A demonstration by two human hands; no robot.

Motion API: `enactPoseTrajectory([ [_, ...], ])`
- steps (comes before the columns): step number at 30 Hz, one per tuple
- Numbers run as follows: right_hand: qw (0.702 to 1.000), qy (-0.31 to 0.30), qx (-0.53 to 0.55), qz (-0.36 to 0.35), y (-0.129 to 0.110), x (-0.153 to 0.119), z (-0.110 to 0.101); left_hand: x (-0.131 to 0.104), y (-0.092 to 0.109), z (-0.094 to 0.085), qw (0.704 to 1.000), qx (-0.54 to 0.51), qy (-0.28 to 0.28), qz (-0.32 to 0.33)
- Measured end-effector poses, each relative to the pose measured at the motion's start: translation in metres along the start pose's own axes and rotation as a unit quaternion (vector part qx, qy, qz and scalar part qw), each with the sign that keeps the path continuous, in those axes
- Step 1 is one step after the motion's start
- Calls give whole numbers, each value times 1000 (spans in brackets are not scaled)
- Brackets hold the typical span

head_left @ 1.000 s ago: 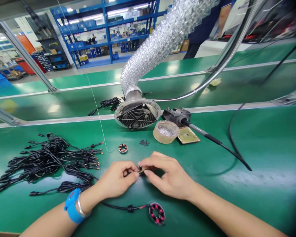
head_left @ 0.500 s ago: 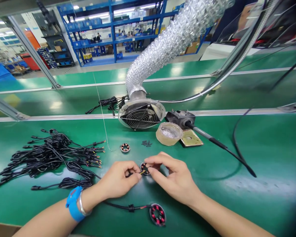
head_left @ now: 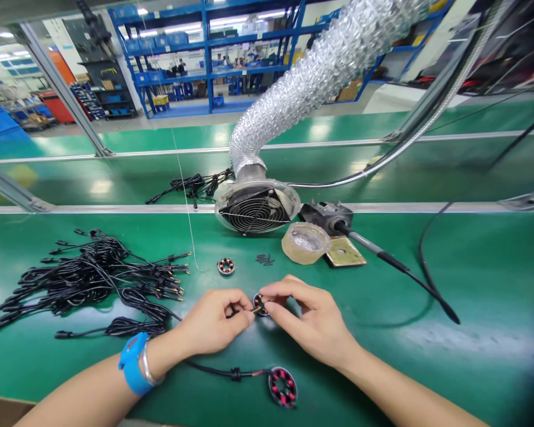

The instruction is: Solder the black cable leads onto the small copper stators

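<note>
My left hand [head_left: 225,320] pinches a black cable [head_left: 237,311] close to its stripped end, where thin yellow and dark wires stick out toward the right. Thumb and fingers of my right hand [head_left: 309,314] are closed on the edge of a small round motor stator [head_left: 260,304] with copper windings. The wire ends meet the stator between both hands; whether they are joined to it I cannot tell. Nearer to me lies a second stator [head_left: 283,386] with red windings, wired to a black cable [head_left: 222,372]. Another copper-wound stator [head_left: 226,266] rests beyond my hands.
A heap of black cables [head_left: 93,273] covers the left side. Small black tubes [head_left: 264,259] lie ahead, near a round tub [head_left: 305,242]. A soldering iron [head_left: 369,245] sits in its holder [head_left: 327,214] by a sponge tray [head_left: 346,252]. A fume extractor fan [head_left: 257,209] stands behind.
The camera view has shifted slightly. Both hands keep nearly the same pose, still holding the cable and the stator together.
</note>
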State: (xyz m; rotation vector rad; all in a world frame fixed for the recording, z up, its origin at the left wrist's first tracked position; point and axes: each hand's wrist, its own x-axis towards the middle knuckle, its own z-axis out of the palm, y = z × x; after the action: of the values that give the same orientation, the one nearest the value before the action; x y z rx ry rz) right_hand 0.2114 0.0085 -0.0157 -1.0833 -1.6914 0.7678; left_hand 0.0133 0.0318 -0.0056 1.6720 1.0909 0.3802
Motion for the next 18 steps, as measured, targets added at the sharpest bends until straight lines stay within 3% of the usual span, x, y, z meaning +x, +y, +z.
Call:
enactPoseTrajectory([
  [10,999,-7,5,31,-3,1,3,-1,2,0,1000,13,11,25],
  [18,999,-27,-32,9,2,-5,3,-4,1,3,997,1,46,55],
])
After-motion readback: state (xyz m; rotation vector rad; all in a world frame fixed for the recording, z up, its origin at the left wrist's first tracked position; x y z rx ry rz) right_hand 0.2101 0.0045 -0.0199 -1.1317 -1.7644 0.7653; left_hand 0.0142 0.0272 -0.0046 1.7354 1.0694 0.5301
